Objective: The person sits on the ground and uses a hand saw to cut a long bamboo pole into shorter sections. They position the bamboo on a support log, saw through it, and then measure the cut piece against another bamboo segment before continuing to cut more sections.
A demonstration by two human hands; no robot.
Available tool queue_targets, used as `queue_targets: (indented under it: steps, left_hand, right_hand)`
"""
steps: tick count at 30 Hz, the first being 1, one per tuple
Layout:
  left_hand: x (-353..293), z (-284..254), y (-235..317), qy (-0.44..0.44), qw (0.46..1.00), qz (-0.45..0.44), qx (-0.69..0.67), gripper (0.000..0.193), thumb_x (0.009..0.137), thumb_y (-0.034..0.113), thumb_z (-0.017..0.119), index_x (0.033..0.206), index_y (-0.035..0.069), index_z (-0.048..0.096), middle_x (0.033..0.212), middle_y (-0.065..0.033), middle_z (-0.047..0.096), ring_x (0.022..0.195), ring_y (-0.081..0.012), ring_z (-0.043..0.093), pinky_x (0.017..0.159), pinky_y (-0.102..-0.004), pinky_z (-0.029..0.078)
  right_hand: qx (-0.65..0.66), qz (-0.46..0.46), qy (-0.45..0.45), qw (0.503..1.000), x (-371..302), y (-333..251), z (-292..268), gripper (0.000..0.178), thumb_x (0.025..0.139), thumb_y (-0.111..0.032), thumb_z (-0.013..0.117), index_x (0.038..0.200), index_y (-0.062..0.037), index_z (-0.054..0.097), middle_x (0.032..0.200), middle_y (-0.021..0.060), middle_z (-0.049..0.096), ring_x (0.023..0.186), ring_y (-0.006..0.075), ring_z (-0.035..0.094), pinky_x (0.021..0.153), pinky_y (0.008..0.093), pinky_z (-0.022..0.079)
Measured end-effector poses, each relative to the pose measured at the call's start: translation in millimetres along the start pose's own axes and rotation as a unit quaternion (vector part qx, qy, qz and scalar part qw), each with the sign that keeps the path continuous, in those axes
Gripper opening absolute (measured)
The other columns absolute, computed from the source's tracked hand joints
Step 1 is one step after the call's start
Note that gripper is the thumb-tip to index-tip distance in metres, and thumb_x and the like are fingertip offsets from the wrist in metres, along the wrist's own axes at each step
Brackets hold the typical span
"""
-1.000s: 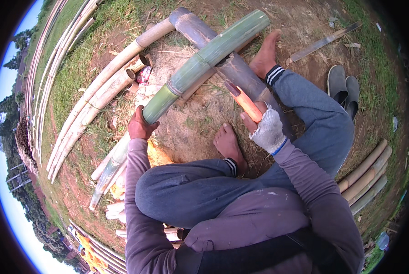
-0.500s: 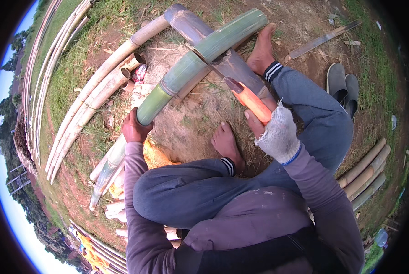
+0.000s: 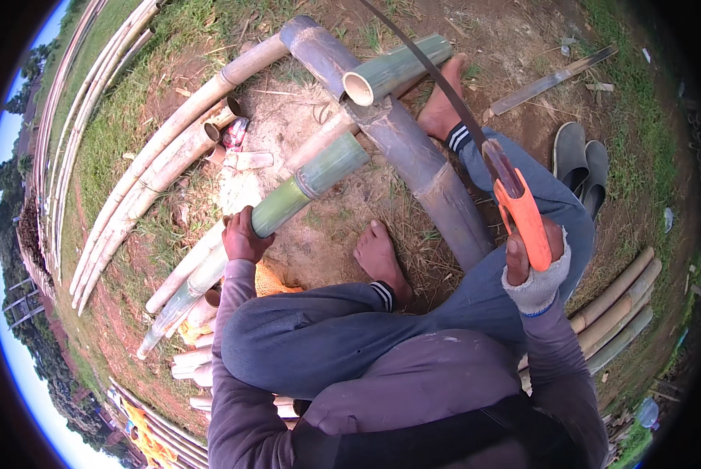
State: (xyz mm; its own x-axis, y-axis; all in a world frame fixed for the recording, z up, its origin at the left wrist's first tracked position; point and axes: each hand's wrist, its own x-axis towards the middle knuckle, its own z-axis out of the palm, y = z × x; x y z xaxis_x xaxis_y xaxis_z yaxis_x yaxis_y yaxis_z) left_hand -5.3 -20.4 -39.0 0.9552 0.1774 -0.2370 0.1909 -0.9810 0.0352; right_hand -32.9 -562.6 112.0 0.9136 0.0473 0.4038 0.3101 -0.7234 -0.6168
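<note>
Jointed green bamboo piece, slanting, open-ended green section across dark pole, orange-handled saw raised

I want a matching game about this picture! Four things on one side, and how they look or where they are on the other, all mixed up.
Things:
1. Saw handle
2. Slip-on shoes
3. Left hand
4. Right hand

Clues:
A. Wears a whitish glove
B. Orange
C. Bare, gripping the nearer green bamboo piece
D. Grey, lying off to the person's right

Pairs: 1-B, 2-D, 3-C, 4-A
</note>
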Motion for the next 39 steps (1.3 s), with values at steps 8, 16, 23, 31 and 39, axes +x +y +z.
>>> queue_targets:
  steps: [8,16,23,31,39]
  left_hand:
    - [28,-60,33,-0.023,0.984,0.174,-0.036,0.111,0.076,0.081,0.075,0.157,0.011,0.045,0.144,-0.0226,0.059,0.139,-0.0434,0.053,0.117,-0.0565,0.038]
    - [134,-131,247,0.122,0.933,0.334,-0.053,0.093,0.081,0.058,0.082,0.154,0.014,0.047,0.147,-0.0189,0.056,0.138,-0.0408,0.054,0.114,-0.0564,0.044]
    - [194,-115,354,-0.052,0.983,0.153,0.085,0.091,0.077,0.056,0.087,0.148,0.012,0.050,0.137,-0.0169,0.066,0.127,-0.0403,0.065,0.105,-0.0527,0.052]
    - [115,-228,178,-0.016,0.980,0.084,-0.177,0.089,0.075,0.047,0.090,0.144,0.002,0.057,0.127,-0.0243,0.072,0.117,-0.0397,0.071,0.100,-0.0438,0.056]
    - [-231,-223,-65,0.371,0.721,-0.273,-0.518,0.086,0.079,0.029,0.096,0.143,-0.009,0.052,0.121,-0.0206,0.072,0.105,-0.0271,0.075,0.090,-0.0380,0.064]
  right_hand:
    - [-0.229,0.098,0.061,0.967,34,154,-74,0.019,0.100,-0.020,0.075,0.110,-0.0042,0.068,0.085,0.0151,0.069,0.071,0.0340,0.067,0.068,0.0424,0.053]
    - [-0.338,0.189,-0.002,0.922,20,174,-78,0.038,0.100,-0.032,0.075,0.122,-0.0012,0.070,0.102,0.0188,0.074,0.094,0.0388,0.071,0.084,0.0475,0.056]
    - [-0.325,0.084,-0.076,0.939,48,140,-53,0.032,0.090,-0.020,0.079,0.117,-0.0047,0.070,0.118,0.0177,0.069,0.101,0.0398,0.068,0.087,0.0485,0.055]
    - [-0.178,0.171,-0.152,0.957,36,197,-53,0.034,0.099,-0.024,0.074,0.123,0.0001,0.070,0.103,0.0223,0.073,0.098,0.0379,0.071,0.087,0.0465,0.054]
    - [-0.214,0.035,-0.308,0.926,63,197,-3,0.032,0.101,-0.020,0.071,0.124,0.0021,0.068,0.107,0.0235,0.073,0.099,0.0388,0.070,0.087,0.0483,0.054]
